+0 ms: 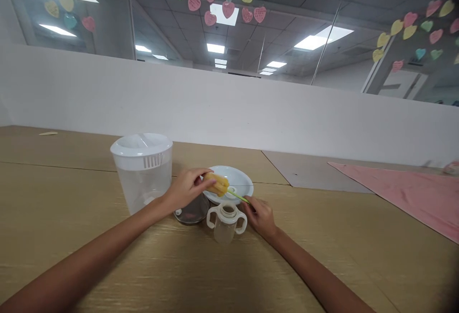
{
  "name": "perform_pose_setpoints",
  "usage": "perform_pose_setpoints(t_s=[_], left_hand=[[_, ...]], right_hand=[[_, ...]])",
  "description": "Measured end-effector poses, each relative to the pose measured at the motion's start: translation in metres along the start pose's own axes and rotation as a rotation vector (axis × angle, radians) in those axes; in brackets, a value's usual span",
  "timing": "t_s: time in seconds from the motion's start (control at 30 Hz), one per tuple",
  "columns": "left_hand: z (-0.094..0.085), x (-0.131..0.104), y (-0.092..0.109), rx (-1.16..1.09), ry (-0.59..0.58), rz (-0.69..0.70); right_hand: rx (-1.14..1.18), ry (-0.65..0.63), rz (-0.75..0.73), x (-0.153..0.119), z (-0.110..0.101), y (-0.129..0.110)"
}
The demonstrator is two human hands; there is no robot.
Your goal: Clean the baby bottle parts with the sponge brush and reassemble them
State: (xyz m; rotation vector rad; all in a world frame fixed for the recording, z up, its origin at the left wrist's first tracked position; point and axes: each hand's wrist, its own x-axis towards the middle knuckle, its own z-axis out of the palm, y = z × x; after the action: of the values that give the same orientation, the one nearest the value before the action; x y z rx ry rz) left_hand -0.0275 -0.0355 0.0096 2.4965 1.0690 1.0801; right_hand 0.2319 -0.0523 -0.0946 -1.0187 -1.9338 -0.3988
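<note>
A yellow sponge bottle brush [219, 187] with a thin green handle is held between my two hands. My left hand [188, 186] closes its fingers round the yellow sponge head. Its green handle slopes down to the right, where my right hand [260, 213] pinches the end. Just below the brush stands a clear two-handled baby bottle [225, 229], upright and with its mouth uncovered. Behind it lies a white plate [242, 179], partly covered by the brush and my left hand. A dark round lid [193, 211] rests beneath my left wrist, partly hidden.
To the left stands a tall clear pitcher [138, 179] with a white lid, close to my left forearm. A pink cloth [405, 191] spreads over the right side of the tan table [107, 275]. A low white wall [215, 107] runs along the back.
</note>
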Motion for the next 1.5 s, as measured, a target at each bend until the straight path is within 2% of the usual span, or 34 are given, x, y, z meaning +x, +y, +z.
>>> perform_pose_setpoints(t_s=[0.07, 0.1, 0.2, 0.3, 0.4, 0.47, 0.57, 0.63, 0.7, 0.8, 0.9, 1.03, 1.13, 1.23, 1.33, 1.4, 1.5], left_hand=[[0.0, 0.0, 0.0, -0.045, -0.033, -0.066], [0.001, 0.0, 0.0, -0.06, -0.036, -0.055], [0.004, -0.002, -0.002, -0.058, -0.004, 0.109], [0.005, -0.004, -0.006, 0.036, -0.03, 0.293], [-0.001, -0.004, -0.013, 0.116, -0.045, 0.364], [-0.009, -0.002, -0.017, 0.154, -0.011, 0.339], [-0.025, 0.001, -0.022, 0.255, 0.035, 0.191], [-0.033, 0.001, -0.024, 0.331, -0.01, 0.087], [-0.034, 0.0, -0.024, 0.386, -0.13, 0.029], [-0.021, -0.004, -0.027, 0.448, -0.338, -0.035], [0.003, -0.007, -0.036, 0.49, -0.42, -0.098], [0.027, -0.01, -0.049, 0.448, -0.386, -0.101], [0.027, -0.011, -0.05, 0.429, -0.372, -0.079], [0.018, -0.009, -0.041, 0.511, -0.326, -0.036], [0.013, -0.005, -0.028, 0.512, -0.227, 0.083], [0.019, -0.003, -0.022, 0.422, -0.21, 0.165], [0.038, -0.005, -0.023, 0.299, -0.27, 0.21]], right_hand=[[-0.005, -0.026, -0.023, 0.0, 0.0, 0.0], [-0.003, -0.032, -0.015, 0.0, 0.0, 0.0], [0.042, -0.038, 0.071, 0.001, -0.002, 0.0], [0.107, -0.077, 0.156, 0.001, -0.003, 0.001], [0.142, -0.109, 0.223, 0.001, -0.001, 0.002], [0.169, -0.111, 0.283, 0.001, 0.0, 0.004], [0.232, -0.039, 0.417, 0.003, 0.002, 0.007], [0.254, 0.04, 0.497, 0.005, 0.002, 0.009], [0.252, 0.094, 0.541, 0.006, 0.002, 0.012], [0.246, 0.096, 0.554, 0.006, 0.002, 0.015], [0.241, 0.065, 0.535, 0.005, 0.001, 0.015], [0.232, 0.053, 0.513, 0.004, 0.001, 0.014], [0.234, 0.044, 0.504, 0.005, 0.0, 0.013], [0.233, 0.042, 0.506, 0.006, 0.001, 0.012], [0.228, 0.045, 0.511, 0.006, 0.002, 0.012], [0.225, 0.043, 0.509, 0.006, 0.003, 0.012], [0.219, 0.043, 0.501, 0.006, 0.002, 0.012]])
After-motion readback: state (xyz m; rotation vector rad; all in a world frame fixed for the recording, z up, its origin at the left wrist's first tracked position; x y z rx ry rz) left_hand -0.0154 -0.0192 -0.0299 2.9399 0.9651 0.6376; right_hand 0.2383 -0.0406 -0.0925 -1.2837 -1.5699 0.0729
